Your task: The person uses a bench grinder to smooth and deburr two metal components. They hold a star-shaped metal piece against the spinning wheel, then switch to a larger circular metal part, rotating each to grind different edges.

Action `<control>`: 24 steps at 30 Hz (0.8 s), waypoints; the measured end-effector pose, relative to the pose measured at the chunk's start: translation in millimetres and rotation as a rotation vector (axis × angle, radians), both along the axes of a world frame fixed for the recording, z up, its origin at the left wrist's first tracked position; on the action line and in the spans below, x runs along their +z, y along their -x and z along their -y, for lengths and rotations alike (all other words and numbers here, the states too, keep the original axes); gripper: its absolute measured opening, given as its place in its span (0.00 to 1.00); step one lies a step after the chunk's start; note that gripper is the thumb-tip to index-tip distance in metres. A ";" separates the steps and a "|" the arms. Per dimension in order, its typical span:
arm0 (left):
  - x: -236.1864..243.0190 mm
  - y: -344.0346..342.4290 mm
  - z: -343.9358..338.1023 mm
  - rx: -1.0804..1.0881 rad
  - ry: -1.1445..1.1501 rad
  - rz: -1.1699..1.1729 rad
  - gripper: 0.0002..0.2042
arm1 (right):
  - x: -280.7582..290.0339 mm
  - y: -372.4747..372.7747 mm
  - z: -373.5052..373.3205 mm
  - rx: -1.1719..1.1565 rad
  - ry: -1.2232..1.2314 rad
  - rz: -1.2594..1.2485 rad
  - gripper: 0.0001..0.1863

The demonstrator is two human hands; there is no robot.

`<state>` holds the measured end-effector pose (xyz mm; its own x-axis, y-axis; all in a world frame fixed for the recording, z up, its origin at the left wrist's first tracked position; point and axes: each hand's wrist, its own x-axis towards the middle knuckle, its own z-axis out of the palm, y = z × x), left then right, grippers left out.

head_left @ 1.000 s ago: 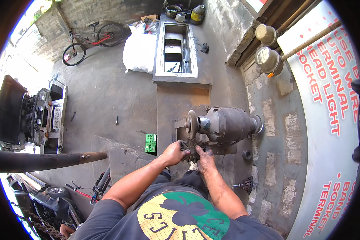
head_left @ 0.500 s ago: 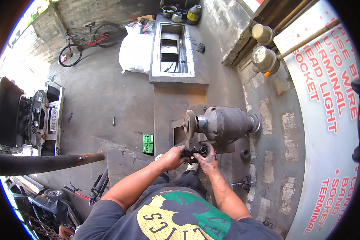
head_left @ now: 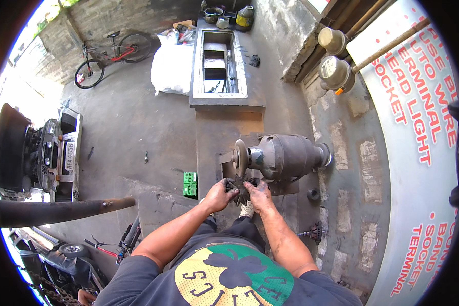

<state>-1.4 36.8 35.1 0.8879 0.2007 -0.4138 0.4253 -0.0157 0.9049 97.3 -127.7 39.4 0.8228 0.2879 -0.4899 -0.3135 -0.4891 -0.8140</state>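
My left hand (head_left: 218,195) and my right hand (head_left: 260,195) both grip a dark, star-shaped metal part (head_left: 240,187) with pointed teeth, held upright between them. Its top sits just below a round wheel (head_left: 239,155) on the shaft of a large grey bench motor (head_left: 284,157); I cannot tell whether they touch. The motor is mounted on a dusty grey ledge (head_left: 211,132). My fingers are blackened and partly hidden behind the part.
A green battery (head_left: 190,183) sits left of the ledge. A dark pipe (head_left: 61,209) crosses the left. Around the yard are bicycles (head_left: 112,53), vehicles (head_left: 48,158), a white sack (head_left: 171,69) and a metal-framed basin (head_left: 219,64). A signboard (head_left: 418,194) lines the right.
Since half a second ago, both hands have moved slightly up toward the wheel and turned the star-shaped part from a flatter tilt to upright, similar to a second ago.
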 end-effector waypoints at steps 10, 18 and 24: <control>-2.1 1.1 0.5 -0.083 -0.161 0.068 0.16 | 0.5 5.1 8.4 -0.162 -0.349 -0.309 0.16; 8.8 4.1 -12.3 -0.210 -0.204 0.096 0.18 | 32.0 18.9 1.2 -0.059 -0.134 -0.032 0.13; 1.7 9.7 12.7 0.104 -0.178 0.122 0.18 | 23.7 12.4 25.6 0.118 -0.079 0.012 0.15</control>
